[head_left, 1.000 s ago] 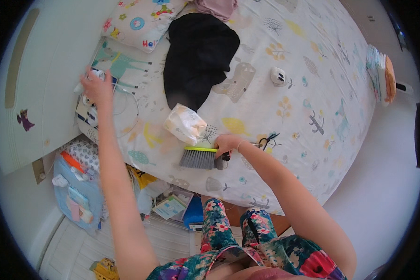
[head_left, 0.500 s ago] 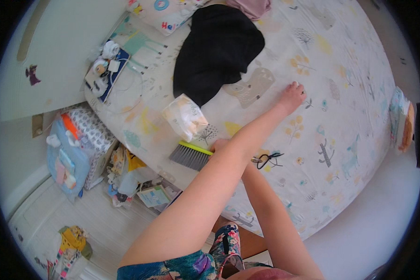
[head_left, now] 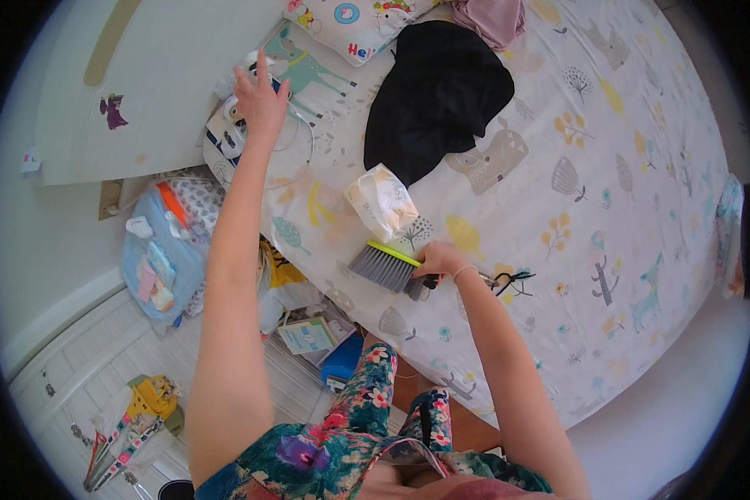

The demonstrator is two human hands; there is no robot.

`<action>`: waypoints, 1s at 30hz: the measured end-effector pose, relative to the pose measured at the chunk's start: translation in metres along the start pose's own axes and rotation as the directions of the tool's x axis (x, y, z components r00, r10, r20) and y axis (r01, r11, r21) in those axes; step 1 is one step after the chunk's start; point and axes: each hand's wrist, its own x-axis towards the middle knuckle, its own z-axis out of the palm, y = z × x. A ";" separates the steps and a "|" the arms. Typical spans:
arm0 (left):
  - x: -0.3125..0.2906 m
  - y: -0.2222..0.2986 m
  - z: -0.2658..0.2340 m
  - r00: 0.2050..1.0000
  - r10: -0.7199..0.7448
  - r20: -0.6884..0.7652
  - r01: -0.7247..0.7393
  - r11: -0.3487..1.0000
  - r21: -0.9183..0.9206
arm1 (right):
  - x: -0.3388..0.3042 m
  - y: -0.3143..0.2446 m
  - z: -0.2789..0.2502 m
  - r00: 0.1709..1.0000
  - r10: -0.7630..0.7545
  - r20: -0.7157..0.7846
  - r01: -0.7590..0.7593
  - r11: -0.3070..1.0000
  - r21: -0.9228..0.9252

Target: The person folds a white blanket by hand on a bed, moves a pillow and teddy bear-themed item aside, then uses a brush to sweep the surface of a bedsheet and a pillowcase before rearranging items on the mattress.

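Note:
My left hand (head_left: 261, 104) reaches over the far left of the bed with its fingers spread and nothing held. Under and beside it are small white items and a white cable on a dark blue and white flat thing (head_left: 222, 137). My right hand (head_left: 443, 260) grips the handle of a bed brush (head_left: 383, 268) with a lime-green edge and grey bristles, resting low over the sheet. A crumpled white soft packet (head_left: 382, 202) lies just beyond the brush. Farther back, a black cloth (head_left: 437, 96) is spread on the patterned sheet (head_left: 558, 242).
A printed pillow (head_left: 354, 29) and a pink cloth (head_left: 490, 21) lie at the far edge. Right of my right hand is a thin black looped cord (head_left: 515, 281). Bags (head_left: 154, 258) and booklets (head_left: 308, 336) stand beside the bed on the left, by a white headboard (head_left: 175, 92).
My left hand has swung from the middle right of the sheet to the white items at far left. My right hand still holds the brush. The view has shifted slightly.

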 end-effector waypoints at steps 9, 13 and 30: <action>-0.173 0.087 0.011 0.454 0.049 0.890 0.637 0.680 -0.363 | 0.000 -0.004 0.005 0.999 -0.008 -0.050 0.008 1.000 0.005; -0.181 0.097 0.011 0.431 0.103 0.896 0.641 0.664 -0.385 | -0.003 -0.006 0.014 0.999 0.017 -0.041 -0.015 0.999 0.039; -0.063 -0.082 0.031 0.856 -0.432 0.285 0.495 0.842 -0.211 | 0.000 -0.015 0.017 0.999 0.023 -0.031 -0.023 1.000 0.007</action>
